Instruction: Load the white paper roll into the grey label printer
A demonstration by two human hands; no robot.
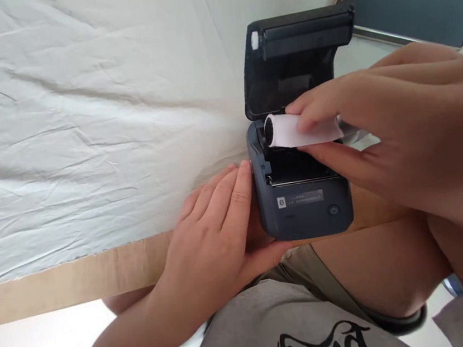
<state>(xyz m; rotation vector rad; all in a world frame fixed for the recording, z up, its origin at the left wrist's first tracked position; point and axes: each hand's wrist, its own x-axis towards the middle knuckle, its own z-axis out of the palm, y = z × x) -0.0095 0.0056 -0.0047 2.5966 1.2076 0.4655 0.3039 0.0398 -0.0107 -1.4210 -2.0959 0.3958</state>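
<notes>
A dark blue-grey label printer (305, 209) sits near the table's edge with its black lid (303, 69) raised. My right hand (376, 116) pinches a small white paper roll (283, 131) between thumb and fingers, over the printer's uncovered compartment. One end of the roll, with its dark core, faces left; the other end is partly hidden by my fingers. My left hand (217, 231) grips the printer's body, with fingers along its left side and the thumb at its front edge. A label and a power button show on the printer's front panel.
A smartphone (409, 11) in a clear case lies beyond the printer at the upper right. The table is covered by a wrinkled white cloth (82, 130), and its bare wooden edge (79, 279) runs close to my lap.
</notes>
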